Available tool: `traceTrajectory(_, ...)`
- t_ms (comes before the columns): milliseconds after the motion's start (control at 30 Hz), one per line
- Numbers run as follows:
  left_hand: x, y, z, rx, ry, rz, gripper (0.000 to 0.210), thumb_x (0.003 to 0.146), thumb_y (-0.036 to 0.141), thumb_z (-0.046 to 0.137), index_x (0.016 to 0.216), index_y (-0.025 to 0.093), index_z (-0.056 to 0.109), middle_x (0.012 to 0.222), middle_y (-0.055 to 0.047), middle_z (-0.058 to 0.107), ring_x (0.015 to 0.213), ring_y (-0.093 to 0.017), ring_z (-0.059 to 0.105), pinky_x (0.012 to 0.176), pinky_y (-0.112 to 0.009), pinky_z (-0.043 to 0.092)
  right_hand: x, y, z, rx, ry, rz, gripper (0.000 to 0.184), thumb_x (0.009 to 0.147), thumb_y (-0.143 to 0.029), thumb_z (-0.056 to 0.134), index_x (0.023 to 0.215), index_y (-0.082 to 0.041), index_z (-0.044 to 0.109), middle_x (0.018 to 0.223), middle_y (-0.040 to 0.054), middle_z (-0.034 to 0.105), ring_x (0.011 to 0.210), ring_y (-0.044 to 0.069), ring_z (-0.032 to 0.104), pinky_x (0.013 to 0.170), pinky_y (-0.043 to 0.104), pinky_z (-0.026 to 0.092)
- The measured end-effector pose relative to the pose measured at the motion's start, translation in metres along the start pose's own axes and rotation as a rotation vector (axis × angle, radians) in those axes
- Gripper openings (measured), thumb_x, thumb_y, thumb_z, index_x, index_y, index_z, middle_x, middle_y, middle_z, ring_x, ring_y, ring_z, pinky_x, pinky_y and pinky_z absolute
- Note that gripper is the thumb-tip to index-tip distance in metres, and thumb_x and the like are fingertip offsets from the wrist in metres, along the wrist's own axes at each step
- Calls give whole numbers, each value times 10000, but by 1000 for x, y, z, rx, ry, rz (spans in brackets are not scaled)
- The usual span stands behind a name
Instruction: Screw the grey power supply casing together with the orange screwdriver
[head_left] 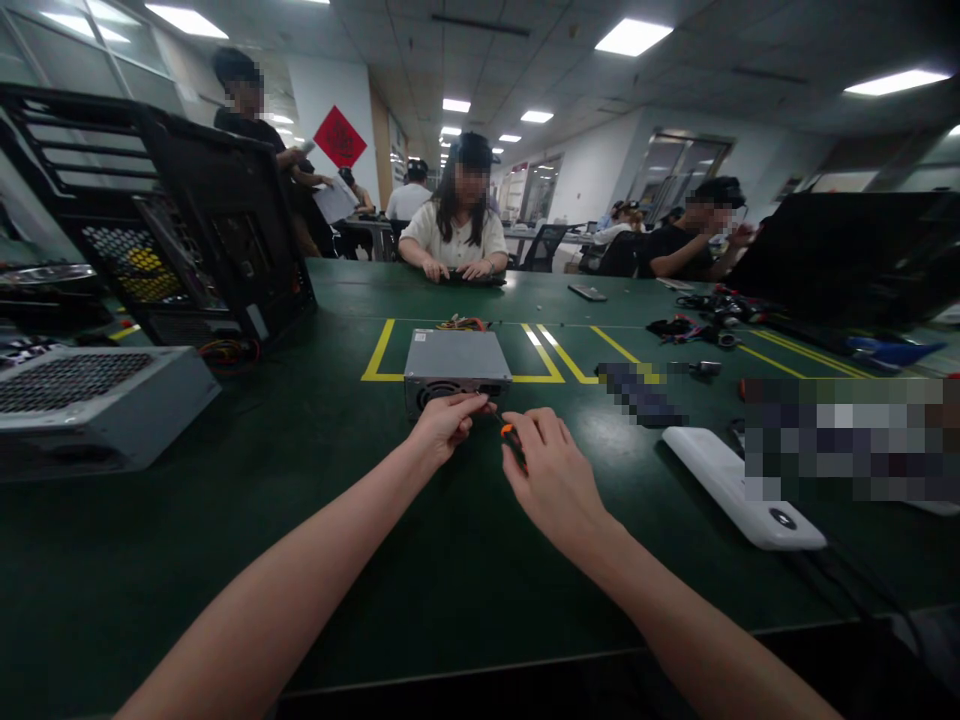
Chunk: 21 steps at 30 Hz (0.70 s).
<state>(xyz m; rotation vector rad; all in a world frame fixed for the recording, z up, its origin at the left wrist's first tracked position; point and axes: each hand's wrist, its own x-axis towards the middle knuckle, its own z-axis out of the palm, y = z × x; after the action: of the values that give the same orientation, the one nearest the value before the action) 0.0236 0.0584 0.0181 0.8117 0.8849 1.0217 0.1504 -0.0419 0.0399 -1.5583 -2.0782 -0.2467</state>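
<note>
Our forearms (322, 560) cross the near edge of the bench (450, 580), right hand (551, 465) gripping an orange tool (508, 430), left hand (448, 425) pinched closed, contents unclear, apparently for precision before the grey box (457, 355).

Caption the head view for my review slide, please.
Left hand before a grey power supply, right hand close by holding something partly orange, above a green tabletop.

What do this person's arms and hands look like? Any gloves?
The left forearm and right forearm are bare: no sleeves, watch or bracelet shows. The left hand and right hand wear no gloves, and no rings can be seen.
</note>
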Motion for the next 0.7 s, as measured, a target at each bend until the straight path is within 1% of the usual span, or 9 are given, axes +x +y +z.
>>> traceTrajectory(100, 1, 0, 1, -52, -8, -13, 36, 718, 98, 620, 744, 73, 626, 717, -65, 647, 332, 37, 301, 282, -84, 176, -1, 1, 1, 175, 65, -27, 364, 764, -144, 456, 1127, -154, 437, 1053, 123, 438, 906, 220, 515, 739, 371, 495)
traceTrajectory(200, 0, 1, 2, -97, -7, -23, 29, 735, 72, 588, 739, 60, 614, 719, -73, 647, 327, 41, 296, 283, -83, 164, -2, 3, 0, 259, 118, -56, 376, 756, -154, 480, 1128, -162, 426, 1108, 127, 410, 922, 210, 523, 752, 363, 503)
traceTrajectory(333, -2, 3, 3, -144, -7, -33, 54, 755, 67, 555, 731, 52, 602, 718, -72, 645, 322, 41, 293, 282, -87, 163, -2, 2, -4, 289, 205, -121, 326, 772, -245, 523, 1084, -184, 451, 1101, 117, 444, 1020, 230, 489, 812, 377, 485)
traceTrajectory(400, -1, 2, 2, -162, -8, -40, 45, 751, 62, 556, 734, 50, 597, 709, -74, 644, 321, 41, 290, 285, -90, 164, -1, 1, -5, 245, 225, -141, 309, 782, -299, 522, 1061, -178, 467, 1083, 121, 467, 1034, 239, 487, 839, 387, 465)
traceTrajectory(433, -1, 1, 2, -169, -8, -43, 40, 749, 59, 557, 742, 49, 595, 708, -77, 645, 321, 41, 290, 286, -91, 162, -1, 1, -5, 204, 216, -123, 324, 784, -337, 520, 1059, -173, 473, 1079, 125, 476, 1012, 244, 504, 821, 390, 469)
traceTrajectory(500, 0, 0, 1, -181, -4, -49, 43, 747, 56, 555, 766, 49, 594, 710, -83, 647, 320, 40, 290, 289, -93, 158, -1, 2, -4, 130, 140, -34, 378, 788, -411, 501, 1074, -166, 471, 1062, 128, 497, 891, 237, 562, 705, 372, 495)
traceTrajectory(567, 1, 0, -1, -191, 2, -57, 57, 749, 54, 550, 786, 50, 593, 720, -90, 650, 318, 41, 288, 290, -94, 156, 0, 5, -3, 147, -2, 38, 339, 834, -401, 431, 1080, -170, 462, 976, 100, 544, 729, 188, 589, 600, 328, 490)
traceTrajectory(633, 1, 0, -2, -198, 1, -66, 65, 752, 43, 541, 791, 49, 592, 734, -100, 653, 318, 43, 287, 291, -95, 156, 2, 8, -3, 225, -140, 10, 236, 876, -259, 350, 1070, -179, 458, 890, 62, 568, 666, 148, 577, 599, 303, 479)
traceTrajectory(700, 1, 0, -2, -204, -3, -71, 66, 753, 33, 535, 787, 46, 589, 739, -107, 654, 319, 43, 287, 291, -96, 158, 2, 10, -4, 265, -221, -105, 297, 833, -105, 353, 1096, -199, 452, 926, 59, 554, 750, 147, 568, 668, 309, 477)
